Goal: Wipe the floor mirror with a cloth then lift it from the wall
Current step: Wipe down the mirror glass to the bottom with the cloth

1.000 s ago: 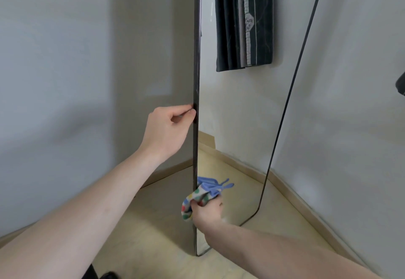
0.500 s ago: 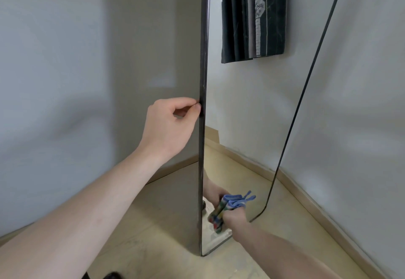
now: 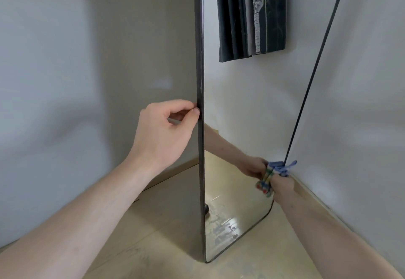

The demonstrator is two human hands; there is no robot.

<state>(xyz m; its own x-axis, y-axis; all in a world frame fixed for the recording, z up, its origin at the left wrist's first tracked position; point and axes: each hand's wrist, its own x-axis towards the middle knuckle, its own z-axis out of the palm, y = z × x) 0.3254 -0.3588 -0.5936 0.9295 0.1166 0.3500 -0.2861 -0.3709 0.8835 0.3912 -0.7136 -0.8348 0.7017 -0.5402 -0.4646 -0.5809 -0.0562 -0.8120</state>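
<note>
A tall floor mirror (image 3: 245, 107) with a thin black frame stands on the floor in a room corner, its near edge turned toward me. My left hand (image 3: 163, 133) pinches that near frame edge at mid height, thumb and fingertips on the black strip. My right hand (image 3: 282, 183) grips a bunched cloth (image 3: 272, 174), blue with coloured dots, and presses it against the glass low down by the far frame edge. The glass reflects my right arm and the cloth.
Grey walls (image 3: 65, 81) close in on the left and right, meeting behind the mirror. A beige floor (image 3: 153, 224) with a skirting board (image 3: 311, 195) along the right wall lies below. The mirror reflects a dark curtain (image 3: 252, 15).
My right hand has carried the cloth across the lower glass from the near edge to the far edge. The left hand has kept its hold on the frame.
</note>
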